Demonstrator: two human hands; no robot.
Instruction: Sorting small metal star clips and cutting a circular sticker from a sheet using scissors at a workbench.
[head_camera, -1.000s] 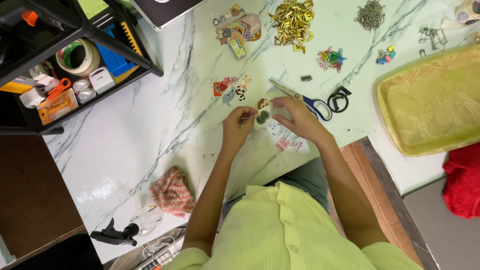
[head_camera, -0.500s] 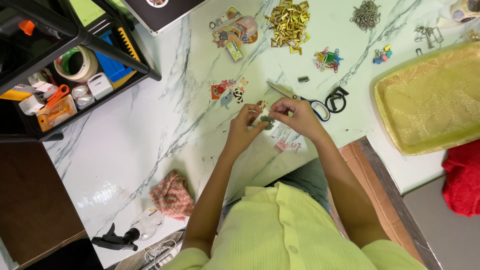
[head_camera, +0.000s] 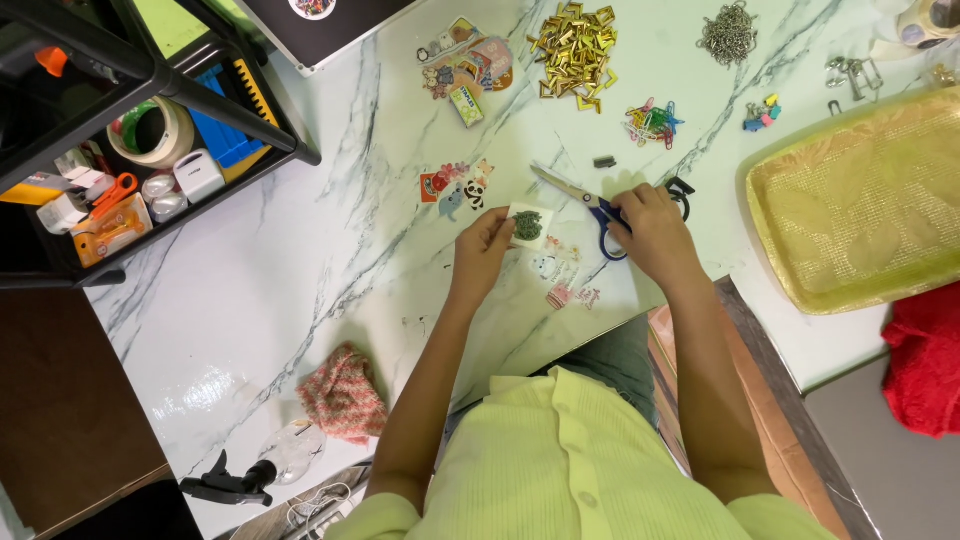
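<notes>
Small white sticker with a dark green picture (head_camera: 527, 224), pinched at its left edge by the left hand (head_camera: 484, 248), held just above the white marbled desk (head_camera: 330, 260). Right hand (head_camera: 652, 232) closed over the handles of blue scissors (head_camera: 580, 195), blades lying flat and pointing up-left. More small stickers (head_camera: 458, 188) just beyond and below. Farther back: gold clips (head_camera: 575, 45), coloured paper clips (head_camera: 651, 122). Yellow tray (head_camera: 850, 210) at right.

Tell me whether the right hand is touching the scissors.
Touching. The head view shows the right hand lying over the blue handles of the scissors on the marble table, fingers wrapped on them with no gap.
</notes>
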